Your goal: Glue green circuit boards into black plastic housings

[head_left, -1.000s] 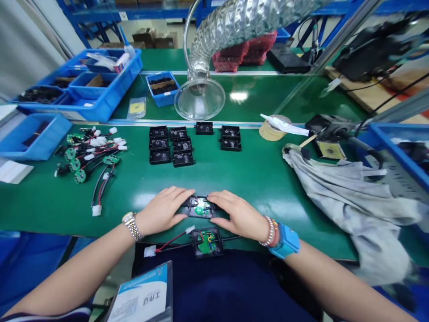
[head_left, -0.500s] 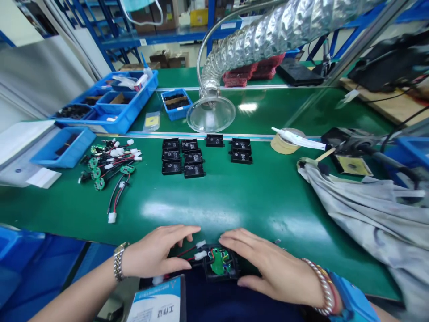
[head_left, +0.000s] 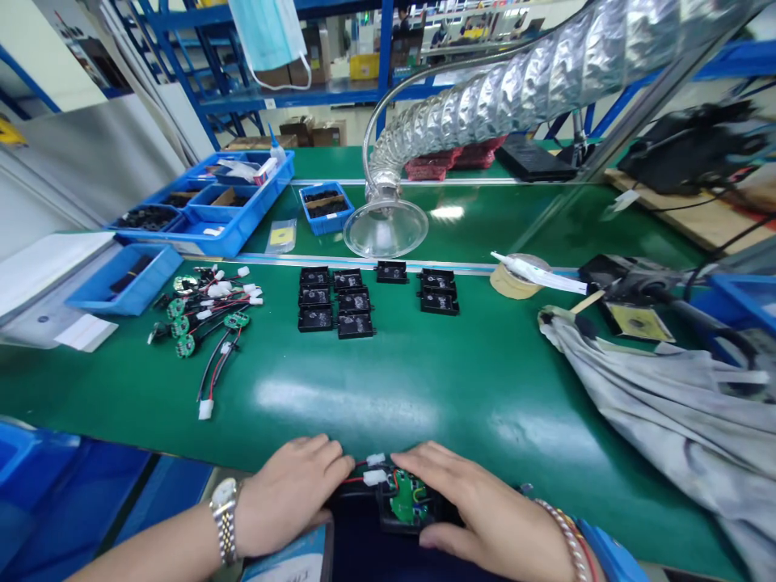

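At the table's front edge, a black plastic case lies tilted with a green circuit board inside it. My right hand grips the case from the right, thumb at the near side and fingers over the far corner. My left hand is curled closed around red and black wires left of the case; its fingertips are partly hidden. White connectors lie between the two hands, against the case's left side.
Several black cases stand in groups mid-table. Wired round boards are heaped at left, near blue bins. A clear extraction hood hangs behind. To the right are a tape roll and a grey cloth.
My left hand has gone from open, fingers outstretched, to curled around the wires. My right hand stays on the case. The whole view has shifted upward, so things appear lower.
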The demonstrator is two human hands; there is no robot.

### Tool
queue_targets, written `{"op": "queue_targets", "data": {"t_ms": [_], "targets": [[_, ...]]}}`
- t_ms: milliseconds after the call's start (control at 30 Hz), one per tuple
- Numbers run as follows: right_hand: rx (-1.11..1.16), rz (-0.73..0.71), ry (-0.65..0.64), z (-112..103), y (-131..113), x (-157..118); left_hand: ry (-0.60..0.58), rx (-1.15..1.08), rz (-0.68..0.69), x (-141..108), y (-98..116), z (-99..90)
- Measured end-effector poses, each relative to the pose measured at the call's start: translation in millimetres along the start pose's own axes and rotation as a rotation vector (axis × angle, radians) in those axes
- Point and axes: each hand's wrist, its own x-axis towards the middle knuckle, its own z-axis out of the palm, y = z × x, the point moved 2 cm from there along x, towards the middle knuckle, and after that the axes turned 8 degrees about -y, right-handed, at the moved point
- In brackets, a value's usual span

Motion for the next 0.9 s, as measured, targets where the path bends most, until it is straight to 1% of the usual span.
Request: {"op": "queue_targets", "data": {"t_ms": [67, 200, 300, 367, 400, 433, 500, 533, 567, 600, 633, 667, 733, 800, 900], "targets": [[0.0, 0.004, 0.024, 2, 2, -2, 0.026, 0.081, -0.007, 0, 3, 1.3], [0.015, 0.014, 0.056, 4, 4, -4, 0.068, 0.096, 0.041, 1, 1, -1.6], [0.031, 0.017, 0.086, 3, 3, -4, 0.048, 0.045, 0.105, 2, -9, -8.7], [0.03, 0.009, 0.067, 1, 1, -3, 0.042, -0.038, 0.157, 8, -20, -17.2], [0.024, 0.001, 0.045, 0, 0, -3, 0.068, -0.066, 0.149, 13, -29, -22.8], [0.011, -0.006, 0.026, -1, 0, -3, 0.12, -0.072, 0.104, 21, -38, -28.9], [-0.033, -0.021, 0.023, -4, 0, -4, 0.268, 0.001, -0.098, 42, -61, -40.4], [-0.061, -0.028, 0.043, -7, 1, -4, 0.318, 0.052, -0.205, 54, -71, -44.7], [-0.092, -0.035, 0.069, -9, 3, -5, 0.342, 0.096, -0.289, 65, -80, -47.5], [-0.129, -0.04, 0.108, -11, 5, -5, 0.348, 0.13, -0.344, 76, -86, -49.0], [-0.171, -0.044, 0.153, -14, 8, -5, 0.345, 0.153, -0.371, 84, -90, -49.4], [-0.221, -0.045, 0.205, -17, 11, -4, 0.338, 0.165, -0.376, 90, -90, -48.7], [-0.35, -0.029, 0.333, -24, 18, -2, 0.333, 0.171, -0.326, 95, -82, -44.8], [-0.496, -0.02, 0.45, -30, 24, 2, 0.354, 0.177, -0.22, 90, -65, -39.1], [-0.649, -0.074, 0.541, -36, 27, 11, 0.427, 0.183, -0.035, 75, -35, -32.1]]}}
